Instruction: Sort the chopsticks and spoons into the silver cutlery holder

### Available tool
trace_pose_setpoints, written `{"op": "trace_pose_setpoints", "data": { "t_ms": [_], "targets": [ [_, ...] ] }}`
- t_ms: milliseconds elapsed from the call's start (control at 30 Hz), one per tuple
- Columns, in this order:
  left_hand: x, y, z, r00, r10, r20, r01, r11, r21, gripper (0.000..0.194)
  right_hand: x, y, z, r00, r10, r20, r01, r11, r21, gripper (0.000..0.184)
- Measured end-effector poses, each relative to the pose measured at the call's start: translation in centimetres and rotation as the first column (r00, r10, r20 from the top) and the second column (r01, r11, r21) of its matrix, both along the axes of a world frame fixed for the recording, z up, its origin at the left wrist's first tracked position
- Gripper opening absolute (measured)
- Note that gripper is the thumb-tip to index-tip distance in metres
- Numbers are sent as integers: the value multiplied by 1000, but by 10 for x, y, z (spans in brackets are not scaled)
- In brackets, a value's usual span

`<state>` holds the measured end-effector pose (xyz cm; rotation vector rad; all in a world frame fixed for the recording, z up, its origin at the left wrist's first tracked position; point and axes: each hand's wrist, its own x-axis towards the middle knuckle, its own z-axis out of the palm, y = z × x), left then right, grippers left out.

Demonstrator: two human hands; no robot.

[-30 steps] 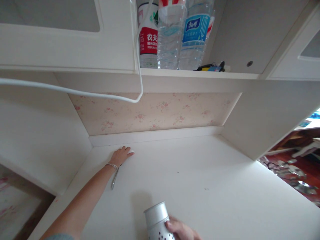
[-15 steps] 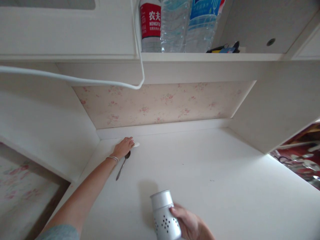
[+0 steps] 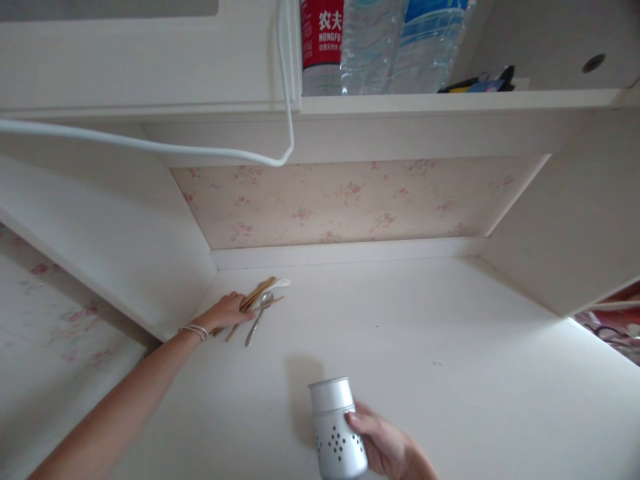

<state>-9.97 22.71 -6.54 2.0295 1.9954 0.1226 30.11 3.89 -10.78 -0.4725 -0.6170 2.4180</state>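
Observation:
At the back left of the white tabletop, my left hand is closed round a bundle of wooden chopsticks. One chopstick points off to the right of the bundle, over a metal spoon lying on the surface. Just beyond the tips is a white spoon, partly covered by the chopsticks. My right hand grips a silver metal utensil holder with small round holes, near the front. The holder stands roughly upright, tilted a little; its inside cannot be seen.
Above hangs a shelf holding several plastic water bottles. A white cable droops below it on the left. White side panels bound the tabletop, and floral wallpaper covers the back.
My left hand has drawn back leftward from the white spoon, and chopsticks now show in it. The metal spoon has turned slightly. My right hand still holds the holder; the view has shifted.

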Motion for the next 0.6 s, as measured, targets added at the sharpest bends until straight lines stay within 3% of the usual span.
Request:
{"op": "trace_pose_setpoints", "data": {
  "t_ms": [133,267,467,600],
  "targets": [
    [1,-15,-10,998,-51,-26,51,999,-11,36,-2,-2,5,1000,-20,-11,20,1000,11,55],
    [3,-18,-14,998,-37,-53,38,999,2,36,-2,-5,3,999,-52,1,52,999,6,51],
    [6,-12,-7,999,-35,-24,36,998,54,40,-1,-6,1,997,-72,2,72,997,28,49],
    [14,-4,-8,999,46,20,-47,997,66,39,-1,-7,3,997,-76,32,75,997,26,53]
  ]
}}
